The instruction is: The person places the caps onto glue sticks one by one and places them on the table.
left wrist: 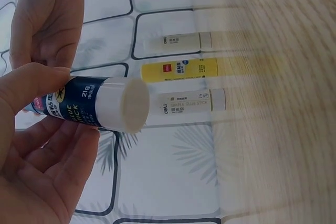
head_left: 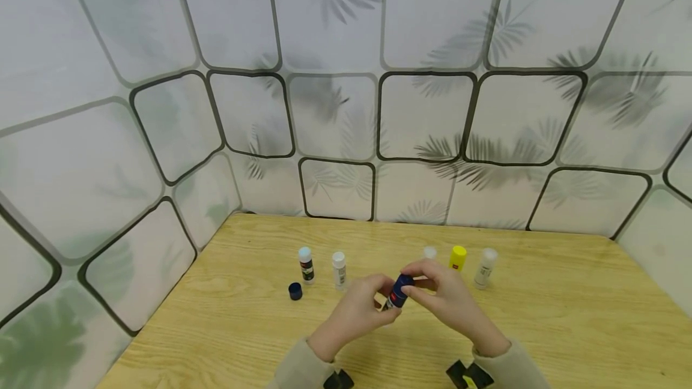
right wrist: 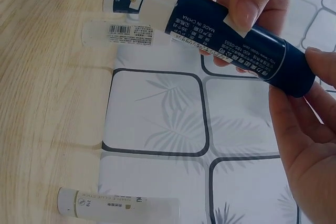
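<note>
My left hand (head_left: 359,311) grips the body of a navy and white glue stick (left wrist: 84,103), which tilts above the table. At the stick's navy capped end, the thumb and fingers of my right hand (right wrist: 310,129) pinch the cap (right wrist: 294,72). The cap sits on the stick. In the left wrist view the white base faces the camera. To the left on the table lies a loose dark blue cap (head_left: 295,291). Beside it stands a dark-labelled glue stick (head_left: 306,266) with a pale blue top.
A white glue stick (head_left: 339,270) stands left of centre on the wooden table (head_left: 227,329). Behind and beside my right hand stand a yellow glue stick (head_left: 457,258), a white one (head_left: 485,269) and another pale one (head_left: 429,252), partly hidden. A patterned curtain (head_left: 335,113) borders the table.
</note>
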### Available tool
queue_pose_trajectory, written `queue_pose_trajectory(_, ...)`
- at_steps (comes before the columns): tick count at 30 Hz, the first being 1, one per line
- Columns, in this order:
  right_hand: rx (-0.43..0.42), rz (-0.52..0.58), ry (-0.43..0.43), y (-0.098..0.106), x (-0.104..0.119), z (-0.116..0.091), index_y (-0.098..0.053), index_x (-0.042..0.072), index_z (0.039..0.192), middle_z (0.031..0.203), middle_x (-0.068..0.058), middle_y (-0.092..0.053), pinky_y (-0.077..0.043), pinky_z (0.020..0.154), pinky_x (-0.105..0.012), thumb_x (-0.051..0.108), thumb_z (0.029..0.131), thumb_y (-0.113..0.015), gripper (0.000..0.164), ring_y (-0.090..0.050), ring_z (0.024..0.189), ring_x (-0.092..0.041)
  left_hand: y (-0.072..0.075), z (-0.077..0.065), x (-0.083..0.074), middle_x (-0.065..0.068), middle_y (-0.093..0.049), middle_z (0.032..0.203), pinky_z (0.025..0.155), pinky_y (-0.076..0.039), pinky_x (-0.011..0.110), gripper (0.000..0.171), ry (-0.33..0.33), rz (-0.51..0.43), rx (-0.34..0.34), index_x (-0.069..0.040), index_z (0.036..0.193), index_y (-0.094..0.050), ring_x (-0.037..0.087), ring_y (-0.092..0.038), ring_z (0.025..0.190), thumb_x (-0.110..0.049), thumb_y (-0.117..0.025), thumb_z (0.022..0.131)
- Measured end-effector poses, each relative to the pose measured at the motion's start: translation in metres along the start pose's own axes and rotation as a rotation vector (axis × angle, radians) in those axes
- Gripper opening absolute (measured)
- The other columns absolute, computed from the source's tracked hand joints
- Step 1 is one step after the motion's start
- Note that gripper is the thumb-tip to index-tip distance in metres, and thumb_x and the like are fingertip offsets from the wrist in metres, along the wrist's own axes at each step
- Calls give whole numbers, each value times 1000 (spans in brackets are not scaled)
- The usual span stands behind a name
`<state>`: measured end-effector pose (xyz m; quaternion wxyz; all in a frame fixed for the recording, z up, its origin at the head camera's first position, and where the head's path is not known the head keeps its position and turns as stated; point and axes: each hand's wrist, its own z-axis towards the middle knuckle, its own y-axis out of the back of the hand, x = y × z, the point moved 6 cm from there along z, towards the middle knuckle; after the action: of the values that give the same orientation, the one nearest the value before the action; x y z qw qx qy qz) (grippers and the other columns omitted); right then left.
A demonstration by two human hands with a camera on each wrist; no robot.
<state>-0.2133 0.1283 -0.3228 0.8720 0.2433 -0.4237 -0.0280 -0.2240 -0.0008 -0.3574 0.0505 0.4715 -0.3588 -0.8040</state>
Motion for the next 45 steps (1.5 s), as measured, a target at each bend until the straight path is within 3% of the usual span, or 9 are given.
queue_pose_trajectory(4,5,-20,-11,1,-1,-1,-59,-3,98,95,-8,-57,-49,72,-26,3,80,-63,19,-57,85,-15,-1,0,0,-6,-58,85,60,-46,15,23,8,-27,0,-8,98,-59,1,-53,78,-8,-69,76)
queue_pose_trajectory(14,-13,-237,-5,10,-1,-6,-61,6,102,99,-1,-60,-48,74,-33,9,82,-63,20,-57,90,-19,0,1,0,-6,-57,84,59,-47,15,24,29,-54,-22,-7,96,-59,3,-54,77,-7,-69,75)
queue_pose_trajectory(24,-63,-437,-5,29,-16,-28,-62,5,101,100,-4,-61,-48,73,-37,10,77,-68,25,-56,92,-19,1,0,4,-6,-56,83,59,-46,15,24,38,-48,-68,-6,97,-58,3,-53,77,-7,-70,75)
queue_pose_trajectory(28,-69,-512,-63,36,-23,-39,-62,6,100,99,-2,-61,-47,73,-39,13,77,-68,24,-56,91,-20,1,0,5,-6,-56,83,59,-47,16,24,57,-55,-73,-7,96,-58,4,-53,77,-7,-70,75)
queue_pose_trajectory(32,-70,-542,-94,42,-26,-46,-62,6,100,100,-1,-59,-47,73,-39,14,77,-69,25,-56,91,-21,3,0,5,-6,-56,84,60,-47,16,24,66,-55,-74,-8,96,-58,4,-53,78,-8,-70,75)
queue_pose_trajectory(41,-83,-605,-57,42,-25,-47,-62,5,98,98,-3,-60,-46,73,-40,15,75,-71,27,-55,90,-21,6,0,4,-7,-55,84,59,-46,16,23,61,-29,-104,-8,96,-59,5,-52,78,-9,-69,76)
queue_pose_trajectory(45,-75,-622,-90,40,-28,-47,-62,3,100,101,-7,-59,-46,75,-43,17,74,-71,31,-54,93,-24,8,0,5,-6,-56,84,59,-46,17,22,64,-38,-121,-8,96,-58,5,-53,78,-8,-69,76)
